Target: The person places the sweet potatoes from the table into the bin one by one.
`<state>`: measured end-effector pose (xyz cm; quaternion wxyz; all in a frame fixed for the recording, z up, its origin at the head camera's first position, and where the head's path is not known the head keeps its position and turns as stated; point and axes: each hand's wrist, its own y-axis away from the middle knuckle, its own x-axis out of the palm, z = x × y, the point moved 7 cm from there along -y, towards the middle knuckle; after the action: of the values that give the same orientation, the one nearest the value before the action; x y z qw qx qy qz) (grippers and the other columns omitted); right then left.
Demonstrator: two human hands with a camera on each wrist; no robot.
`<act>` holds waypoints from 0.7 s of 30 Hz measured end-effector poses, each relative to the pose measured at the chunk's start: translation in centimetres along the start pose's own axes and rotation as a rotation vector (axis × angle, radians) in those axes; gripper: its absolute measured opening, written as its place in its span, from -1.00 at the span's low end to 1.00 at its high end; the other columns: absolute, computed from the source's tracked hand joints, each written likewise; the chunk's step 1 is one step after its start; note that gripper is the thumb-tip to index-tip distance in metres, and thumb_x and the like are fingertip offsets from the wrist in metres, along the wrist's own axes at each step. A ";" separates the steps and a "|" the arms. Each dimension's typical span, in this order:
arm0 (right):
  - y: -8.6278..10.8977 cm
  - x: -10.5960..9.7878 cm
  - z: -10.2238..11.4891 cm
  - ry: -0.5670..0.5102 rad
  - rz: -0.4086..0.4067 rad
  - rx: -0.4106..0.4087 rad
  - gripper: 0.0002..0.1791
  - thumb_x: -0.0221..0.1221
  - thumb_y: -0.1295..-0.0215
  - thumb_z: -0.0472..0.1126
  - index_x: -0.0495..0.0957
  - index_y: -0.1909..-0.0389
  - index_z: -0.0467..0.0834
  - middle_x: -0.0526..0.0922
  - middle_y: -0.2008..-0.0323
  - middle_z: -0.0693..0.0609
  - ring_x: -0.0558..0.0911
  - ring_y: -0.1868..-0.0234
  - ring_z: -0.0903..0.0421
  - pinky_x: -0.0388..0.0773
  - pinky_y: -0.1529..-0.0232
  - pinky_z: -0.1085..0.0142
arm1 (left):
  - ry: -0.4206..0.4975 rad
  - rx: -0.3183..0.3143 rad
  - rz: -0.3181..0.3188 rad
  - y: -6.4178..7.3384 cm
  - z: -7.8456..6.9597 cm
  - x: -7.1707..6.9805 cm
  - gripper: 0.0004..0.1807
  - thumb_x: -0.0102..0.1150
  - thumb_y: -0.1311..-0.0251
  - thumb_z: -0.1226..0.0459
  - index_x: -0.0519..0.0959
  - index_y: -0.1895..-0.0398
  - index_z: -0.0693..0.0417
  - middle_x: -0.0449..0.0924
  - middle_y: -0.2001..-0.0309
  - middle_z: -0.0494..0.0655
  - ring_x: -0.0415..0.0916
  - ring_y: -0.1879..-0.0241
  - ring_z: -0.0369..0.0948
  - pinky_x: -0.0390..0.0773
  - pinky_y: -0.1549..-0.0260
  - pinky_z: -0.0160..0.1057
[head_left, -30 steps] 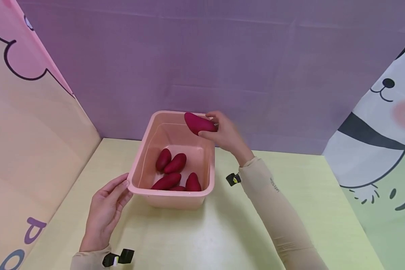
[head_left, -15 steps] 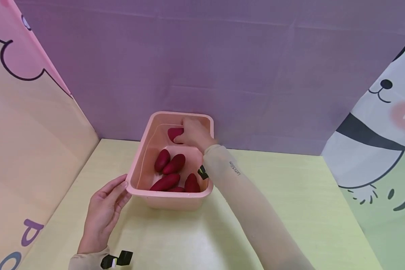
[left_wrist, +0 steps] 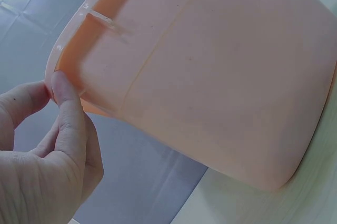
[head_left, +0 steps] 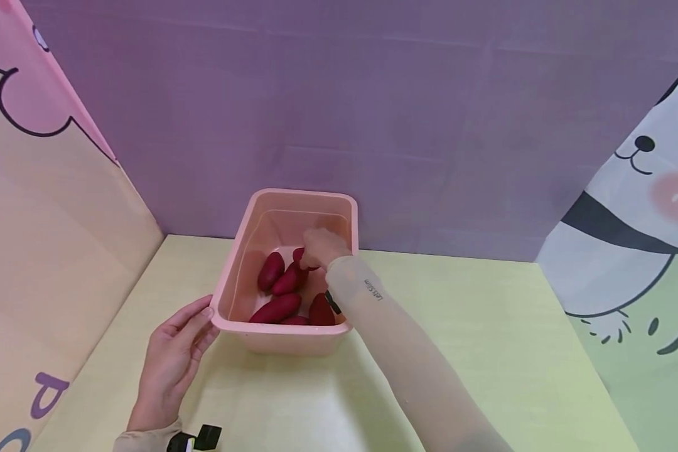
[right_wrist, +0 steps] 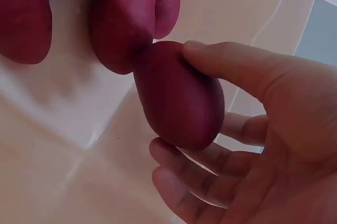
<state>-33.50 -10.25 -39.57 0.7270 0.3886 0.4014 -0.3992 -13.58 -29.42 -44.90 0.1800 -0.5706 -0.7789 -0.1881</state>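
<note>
My left hand [head_left: 169, 361] pinches the near left corner of a pink plastic bin [head_left: 288, 329], thumb and fingers on its rim, as the left wrist view also shows. Inside the bin, low over its floor, my right hand [head_left: 323, 247] holds a dark red-purple sweet potato [right_wrist: 179, 97]. In the right wrist view its thumb lies on top and the fingers curl around the side. The held sweet potato's end is right at another sweet potato [right_wrist: 124, 23]. Several more lie in the bin, such as one sweet potato [head_left: 271, 271] at the left and another [head_left: 277, 308] nearer the front.
The bin stands on a pale yellow tabletop [head_left: 474, 326], its far end close to a purple back wall [head_left: 407, 125]. Printed side panels flank the table: a cream and pink one [head_left: 56, 238] at left, a panda panel [head_left: 633, 207] at right.
My right hand has carried the sweet potato from above the bin's far right rim down and inward, to beside the others. My left hand has stayed on the rim.
</note>
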 end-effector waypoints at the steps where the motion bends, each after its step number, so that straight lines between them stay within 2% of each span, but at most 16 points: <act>1: 0.0 0.0 0.0 0.011 0.001 0.000 -0.68 0.44 -0.14 -0.25 0.64 0.08 -0.07 0.62 0.39 0.04 0.59 0.30 0.08 0.63 0.43 0.35 | 0.001 0.002 0.001 0.0 0.0 0.0 -0.74 0.24 -0.33 0.42 0.70 -0.06 0.14 0.68 0.05 -0.06 0.68 0.17 -0.21 0.69 0.13 -0.31; 6: -0.3 -0.3 0.1 0.054 -0.029 -0.010 -0.78 0.42 -0.16 -0.23 0.62 0.20 -0.04 0.61 0.45 0.04 0.60 0.36 0.11 0.61 0.45 0.37 | 0.013 0.006 0.007 0.0 0.0 0.1 -0.75 0.22 -0.34 0.44 0.71 -0.04 0.14 0.68 0.06 -0.06 0.68 0.19 -0.21 0.69 0.14 -0.31; 11: -0.3 -0.8 0.3 0.089 -0.096 -0.033 -0.75 0.39 -0.20 -0.18 0.57 0.15 -0.04 0.59 0.50 0.04 0.61 0.43 0.14 0.60 0.49 0.40 | 0.018 0.008 0.013 0.0 0.0 0.2 -0.75 0.21 -0.34 0.44 0.71 -0.03 0.14 0.69 0.06 -0.06 0.68 0.19 -0.22 0.69 0.15 -0.31; 16: -0.2 -1.2 0.4 0.118 -0.128 -0.032 -0.74 0.37 -0.25 -0.11 0.54 0.13 -0.06 0.57 0.49 0.04 0.58 0.45 0.14 0.58 0.52 0.37 | -0.008 0.019 0.001 0.0 0.1 0.4 -0.74 0.23 -0.33 0.43 0.69 -0.05 0.16 0.69 0.06 -0.07 0.68 0.18 -0.21 0.69 0.14 -0.30; 21: 0.4 -1.8 0.5 0.073 -0.147 -0.069 -0.73 0.36 -0.27 -0.08 0.49 0.16 -0.06 0.53 0.45 0.04 0.55 0.44 0.14 0.55 0.47 0.39 | -0.029 0.016 -0.009 -0.1 0.3 0.6 -0.73 0.26 -0.31 0.41 0.69 -0.05 0.16 0.69 0.07 -0.08 0.69 0.17 -0.21 0.69 0.13 -0.29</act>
<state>-33.67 -10.04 -37.64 0.6936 0.3470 0.4686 -0.4230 -13.83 -28.82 -44.87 0.1726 -0.5684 -0.7854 -0.1742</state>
